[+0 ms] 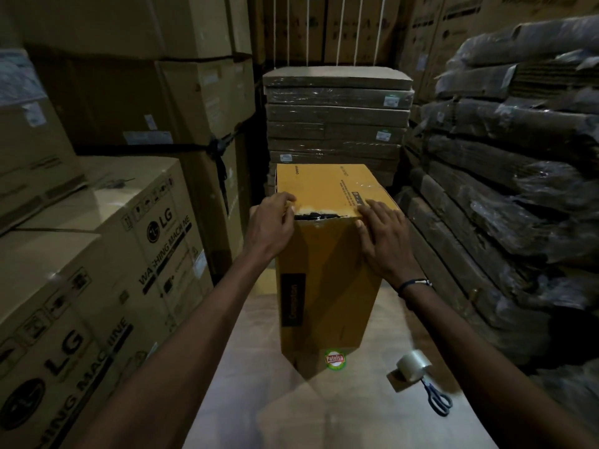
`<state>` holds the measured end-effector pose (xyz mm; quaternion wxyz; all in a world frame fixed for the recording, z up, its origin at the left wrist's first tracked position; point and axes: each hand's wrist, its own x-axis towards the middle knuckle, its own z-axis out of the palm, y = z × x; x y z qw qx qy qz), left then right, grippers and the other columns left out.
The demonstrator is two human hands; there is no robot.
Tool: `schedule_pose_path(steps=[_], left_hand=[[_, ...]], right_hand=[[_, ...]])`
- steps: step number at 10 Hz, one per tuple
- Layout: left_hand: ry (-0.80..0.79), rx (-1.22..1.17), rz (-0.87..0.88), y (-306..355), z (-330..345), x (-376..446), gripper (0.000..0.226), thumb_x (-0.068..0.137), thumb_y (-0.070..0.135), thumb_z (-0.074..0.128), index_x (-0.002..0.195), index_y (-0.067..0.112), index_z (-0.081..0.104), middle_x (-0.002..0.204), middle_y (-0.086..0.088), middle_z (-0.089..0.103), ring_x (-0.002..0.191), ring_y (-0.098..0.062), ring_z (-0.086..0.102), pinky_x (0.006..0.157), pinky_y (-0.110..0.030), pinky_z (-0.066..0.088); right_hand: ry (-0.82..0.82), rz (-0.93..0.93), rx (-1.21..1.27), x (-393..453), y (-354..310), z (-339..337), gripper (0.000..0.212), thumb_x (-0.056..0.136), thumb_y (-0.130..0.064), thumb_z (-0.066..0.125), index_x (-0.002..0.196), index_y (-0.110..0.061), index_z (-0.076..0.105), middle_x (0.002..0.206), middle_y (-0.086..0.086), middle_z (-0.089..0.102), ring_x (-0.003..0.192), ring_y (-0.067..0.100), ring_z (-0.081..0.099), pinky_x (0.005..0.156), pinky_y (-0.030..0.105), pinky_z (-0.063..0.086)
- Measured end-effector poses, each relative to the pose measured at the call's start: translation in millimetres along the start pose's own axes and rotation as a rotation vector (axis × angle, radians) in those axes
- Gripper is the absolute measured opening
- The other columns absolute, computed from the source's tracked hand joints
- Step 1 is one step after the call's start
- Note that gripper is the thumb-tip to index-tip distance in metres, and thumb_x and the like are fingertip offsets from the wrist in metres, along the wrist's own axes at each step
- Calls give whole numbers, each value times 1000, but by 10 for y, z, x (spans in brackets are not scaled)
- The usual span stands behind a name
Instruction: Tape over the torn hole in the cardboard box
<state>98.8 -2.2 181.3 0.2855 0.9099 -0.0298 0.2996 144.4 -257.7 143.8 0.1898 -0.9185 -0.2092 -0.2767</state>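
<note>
A tall yellow cardboard box (324, 270) stands upright on a pale floor (259, 400), and the torn hole (319, 216) runs as a dark ragged slit along its near top edge, between the two hands.

The left hand (274, 222) reaches in with the arm nearly straight, wrist bent down, fingers curled over the box's top left corner and the thumb pressing at the left end of the tear. It grips the corner edge rather than closing around any loose thing. The right hand (384, 234) lies flat and spread over the top right corner, fingers apart on the top face, palm draped down the front face; a dark band (413, 284) circles that wrist. Glossy clear film seems to cross the top near the right fingers, though the dim light leaves that uncertain.

The tear lies just beside the left thumb and a little apart from the right forefinger.

Open floor stretches in front of the box. On it, to the right and near the viewer, sit a roll of clear tape (415, 366) and blue-handled scissors (436, 396), touching or nearly so. Washing-machine cartons (107, 264) wall the left side, wrapped flat bundles (505, 176) the right, and a stack of flat packs (337, 121) closes the aisle close behind the box.
</note>
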Motion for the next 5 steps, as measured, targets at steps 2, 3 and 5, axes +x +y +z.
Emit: schedule_pose_path(steps=[2, 3, 5], left_hand=[[30, 116, 0, 174, -4, -379, 42, 107, 22, 48, 148, 14, 52, 153, -7, 54, 141, -20, 50, 123, -47, 31], [-25, 194, 6, 213, -14, -559, 48, 109, 29, 44, 156, 15, 42, 165, -6, 39, 153, -21, 35, 127, -46, 24], [-45, 279, -27, 378, -172, -897, 59, 110, 44, 31, 163, 17, 27, 173, -6, 20, 161, -23, 15, 131, -47, 14]], right_hand=[[-115, -18, -3, -218, 40, -131, 56, 112, -41, 40, 162, -15, 39, 171, 10, 35, 162, 27, 25, 134, 50, 15], [-189, -31, 11, -312, 59, -240, 60, 113, -43, 37, 166, -16, 31, 175, 8, 26, 164, 25, 18, 135, 47, 11], [-222, -51, 48, -460, -1, -577, 64, 114, -44, 34, 168, -12, 22, 177, 9, 18, 166, 26, 13, 136, 45, 8]])
